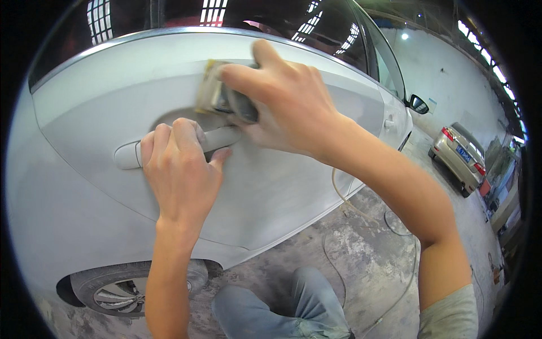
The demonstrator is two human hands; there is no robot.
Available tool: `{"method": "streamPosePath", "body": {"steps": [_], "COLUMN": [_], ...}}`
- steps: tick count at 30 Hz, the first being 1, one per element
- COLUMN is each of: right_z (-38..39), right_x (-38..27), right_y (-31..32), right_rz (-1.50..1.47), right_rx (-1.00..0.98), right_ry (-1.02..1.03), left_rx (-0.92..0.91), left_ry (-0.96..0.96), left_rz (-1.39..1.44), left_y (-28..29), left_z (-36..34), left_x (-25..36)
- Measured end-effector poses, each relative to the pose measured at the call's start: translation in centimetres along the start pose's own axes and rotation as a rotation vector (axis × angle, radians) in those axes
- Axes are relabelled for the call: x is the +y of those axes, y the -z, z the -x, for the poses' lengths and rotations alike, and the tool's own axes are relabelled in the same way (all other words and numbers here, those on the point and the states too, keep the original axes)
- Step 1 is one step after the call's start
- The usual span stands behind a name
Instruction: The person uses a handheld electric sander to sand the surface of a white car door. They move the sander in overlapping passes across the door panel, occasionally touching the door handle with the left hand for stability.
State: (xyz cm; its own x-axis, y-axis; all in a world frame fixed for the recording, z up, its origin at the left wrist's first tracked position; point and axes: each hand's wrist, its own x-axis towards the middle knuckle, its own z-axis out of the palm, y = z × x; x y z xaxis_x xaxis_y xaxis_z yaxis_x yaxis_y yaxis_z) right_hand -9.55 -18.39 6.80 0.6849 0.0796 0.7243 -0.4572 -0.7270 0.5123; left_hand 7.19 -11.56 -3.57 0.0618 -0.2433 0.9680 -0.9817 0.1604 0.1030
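My left hand (182, 161) is wrapped over the door handle (127, 156) of a pale grey-white car door (276, 189). Its thumb rests beside the handle's right part. Just above and to the right, my right hand (291, 104) is closed around a sander (212, 90) with a dark body and a pale, yellow-edged pad. The pad lies on or very close to the panel above the handle; the exact contact is hidden. Motion blurs the right fingers and the sander. The door surface looks matt, with uneven grey-white patches.
A chrome strip (164, 35) runs below the dark window. The rear wheel (121, 294) is at lower left. A thin pale hose (340, 195) hangs beneath my right forearm, and cables lie on the stained floor (375, 254). A beige car (458, 155) stands at far right.
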Motion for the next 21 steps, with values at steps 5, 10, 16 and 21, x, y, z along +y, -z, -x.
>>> {"method": "streamPosePath", "body": {"steps": [5,10,16,21], "right_z": [-1.1,1.0,-2.5,-0.7], "right_x": [0.0,0.5,-0.7,-0.5], "right_y": [0.0,1.8,-0.9,1.2], "right_rz": [-0.010,0.022,-0.001,-0.004], "right_rx": [-0.066,-0.197,0.008,-0.102], "right_ry": [-0.039,-0.186,-0.056,-0.192], "left_rx": [-0.015,-0.016,-0.052,-0.044], "left_ry": [0.010,-0.025,-0.037,-0.049], "left_rz": [0.005,-0.050,-0.056,-0.050], "left_y": [0.1,-0.1,-0.1,-0.1], "left_z": [-0.1,-0.1,-0.2,-0.2], "left_x": [0.0,0.0,0.0,-0.2]}}
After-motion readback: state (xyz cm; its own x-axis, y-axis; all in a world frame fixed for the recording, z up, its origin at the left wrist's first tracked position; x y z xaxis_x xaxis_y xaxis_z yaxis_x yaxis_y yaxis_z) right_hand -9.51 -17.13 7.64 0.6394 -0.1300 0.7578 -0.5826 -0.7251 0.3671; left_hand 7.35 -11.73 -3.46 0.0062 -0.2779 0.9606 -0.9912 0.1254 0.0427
